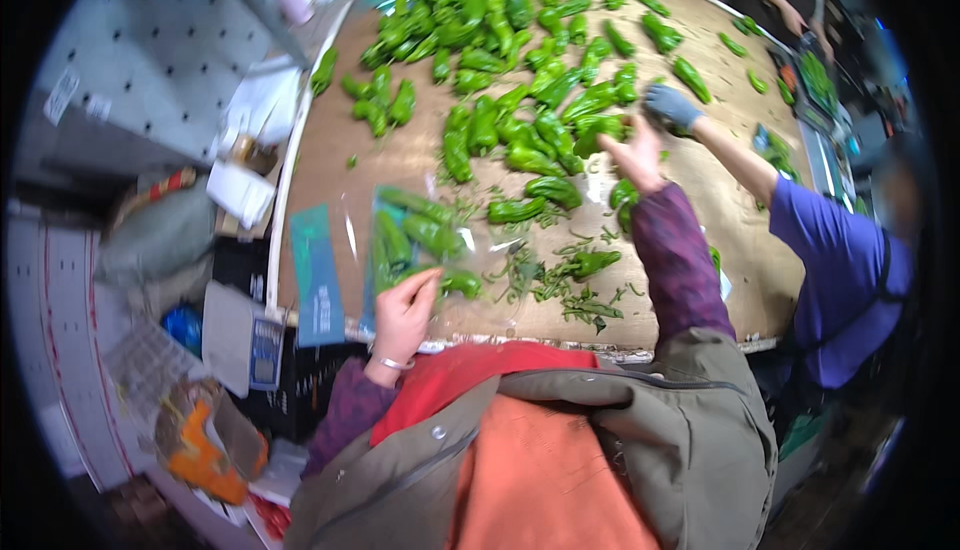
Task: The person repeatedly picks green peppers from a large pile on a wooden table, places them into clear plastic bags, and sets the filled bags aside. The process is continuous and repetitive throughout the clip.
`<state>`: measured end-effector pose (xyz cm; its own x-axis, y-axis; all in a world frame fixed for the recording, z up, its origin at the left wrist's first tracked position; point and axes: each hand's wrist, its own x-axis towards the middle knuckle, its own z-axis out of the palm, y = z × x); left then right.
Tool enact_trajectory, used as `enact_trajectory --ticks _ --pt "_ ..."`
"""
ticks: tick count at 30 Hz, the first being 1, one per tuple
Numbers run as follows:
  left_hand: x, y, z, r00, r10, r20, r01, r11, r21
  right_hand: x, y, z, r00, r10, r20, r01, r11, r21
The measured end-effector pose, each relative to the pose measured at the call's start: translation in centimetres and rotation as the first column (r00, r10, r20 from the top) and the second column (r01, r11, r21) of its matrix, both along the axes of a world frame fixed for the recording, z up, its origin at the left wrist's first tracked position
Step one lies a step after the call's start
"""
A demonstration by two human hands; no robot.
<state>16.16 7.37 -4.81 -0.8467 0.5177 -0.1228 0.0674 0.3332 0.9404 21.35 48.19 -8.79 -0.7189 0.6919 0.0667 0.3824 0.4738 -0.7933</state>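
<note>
My left hand (405,313) pinches the near edge of a clear plastic bag (495,250). Several green peppers (431,235) lie inside the bag on the wooden tabletop. Farther away, my right hand (641,152) reaches among loose peppers, its thumb apart from the fingers. Right at that thumb is a blurred green pepper (598,134); whether I grip it is unclear. Beside my right hand, another person's grey-gloved hand (671,105) reaches in from the right.
A large heap of green peppers (450,21) covers the far part of the wooden table (315,175). Stem scraps and leaves (562,280) lie near the front edge. Flat blue-green printed packaging (319,272) is at left. A co-worker in a purple shirt (832,272) stands close on my right.
</note>
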Motion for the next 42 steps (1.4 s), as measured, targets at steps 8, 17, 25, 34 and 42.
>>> enact_trajectory --ticks 8,17,25,34,42 --pt "2.1 2.0 0.0 0.983 -0.049 -0.175 0.057 0.997 0.042 8.4 -14.0 2.3 0.912 0.362 -0.194 -0.372 0.528 -0.763" --pt "2.5 2.3 -0.4 0.963 -0.051 -0.265 0.091 0.986 0.142 -3.1 -27.1 -3.4 0.839 0.356 -0.412 -0.521 0.744 -0.419" --pt "0.2 0.5 0.4 0.974 0.170 0.148 -0.201 0.953 0.225 0.6 -20.6 -0.8 0.826 0.554 -0.101 -0.554 0.767 -0.324" --pt "0.2 2.3 -0.4 0.999 0.005 0.035 -0.012 0.981 0.194 12.6 -9.9 -5.0 0.878 0.294 0.378 -0.387 0.900 0.200" --pt "0.7 2.8 0.3 0.985 -0.064 -0.163 0.083 0.991 0.108 5.4 -16.7 1.3 0.747 0.664 0.018 -0.563 0.647 -0.515"
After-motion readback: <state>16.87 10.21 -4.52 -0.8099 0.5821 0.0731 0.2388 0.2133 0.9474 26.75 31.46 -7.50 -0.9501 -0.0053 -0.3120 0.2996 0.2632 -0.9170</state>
